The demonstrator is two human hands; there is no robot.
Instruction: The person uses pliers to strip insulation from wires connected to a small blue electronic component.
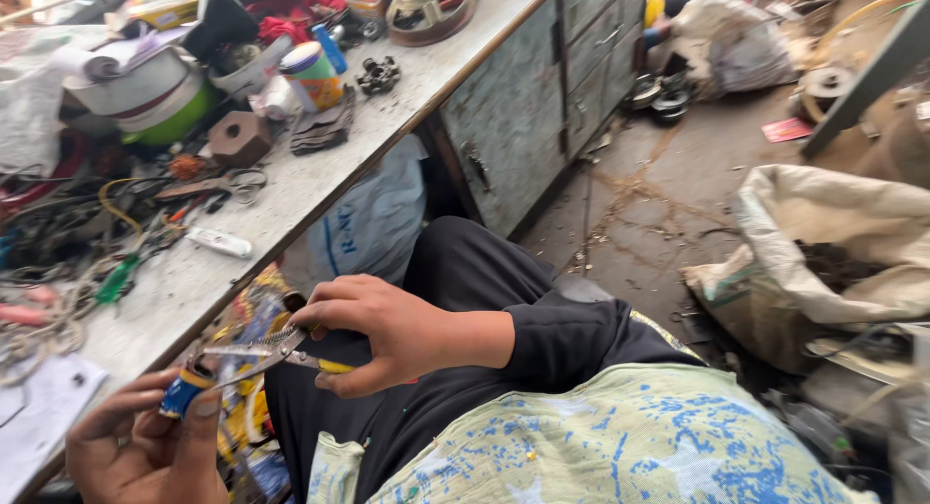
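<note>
My right hand [387, 332] grips the yellow handles of a pair of pliers [260, 354], whose metal jaws reach left. My left hand [145, 446], at the bottom left, pinches a small blue and yellow cylindrical part [182, 393] between thumb and fingers. The plier jaws touch the top of that part. Both hands hover over my lap, by the front edge of the workbench [174, 291]. My right arm wears a black sleeve over a pale blue-spattered garment.
The workbench carries tangled wires, scissors [232, 184], a brown block [239, 138], a tin [312, 73], tape rolls and a small black part [378, 75]. Grey cabinet doors [504, 117] stand beyond my knee. White sacks [833, 243] and scrap lie on the dirty floor to the right.
</note>
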